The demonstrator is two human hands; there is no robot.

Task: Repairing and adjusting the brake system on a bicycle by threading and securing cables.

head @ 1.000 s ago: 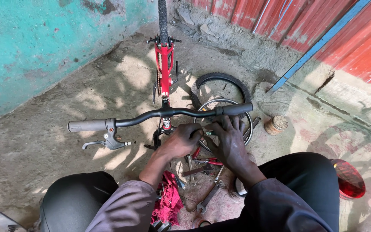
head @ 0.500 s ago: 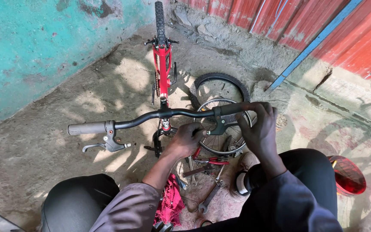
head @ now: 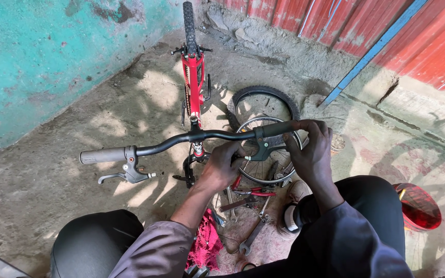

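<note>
— Bare dirt and concrete ground (head: 52, 175), with a teal wall (head: 37, 56) along its left edge and red corrugated sheeting (head: 413, 36) at the far right corner. What sits on the left?

— A grey grip (head: 101, 155) at the left end of a black handlebar (head: 181, 139), with a silver brake lever (head: 124, 174) hanging just under it.

— And the middle?

— A red bicycle frame (head: 194, 77) runs away from the bar toward the far edge. The left hand (head: 221, 167) is curled shut under the bar, near a black brake lever (head: 260, 149); what it grips I cannot tell.

— Further right?

— The right hand (head: 310, 152) wraps its fingers around the bar's right end. A spoked wheel (head: 263, 154) and a loose tyre (head: 263, 103) lie behind it.

— Near the person?

— Pliers with red handles (head: 253, 192), a spanner (head: 253, 234) and a red rag (head: 204, 244) lie between the knees. A red bowl (head: 418, 206) sits at the right edge.
</note>
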